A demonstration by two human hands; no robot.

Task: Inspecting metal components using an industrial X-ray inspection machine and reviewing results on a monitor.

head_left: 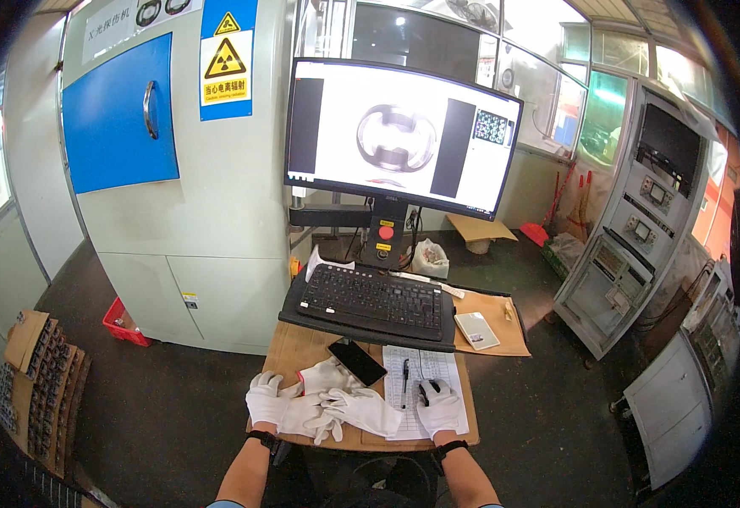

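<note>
My right hand [438,410], in a white glove, rests over a black computer mouse [428,387] on a printed sheet [449,370]. A black pen [405,381] lies on the sheet to its left. My left hand [265,400], also gloved in white, lies at the left edge of the brown board [282,343], fingers loosely bent and apart, with nothing seen in it. Loose white gloves [361,410] lie bunched beside it. Behind them lies a dark phone [357,361]. The black keyboard [373,298] sits on a raised tray beyond both hands.
A monitor [399,140] displays a grey ring-shaped picture. Below it is a red push button [386,232]. A large cabinet [209,203] with a blue door [122,118] stands left. Stacked parts [41,381], a red crate [124,323] and an equipment rack [619,254] stand around. A pale box [476,331] lies right.
</note>
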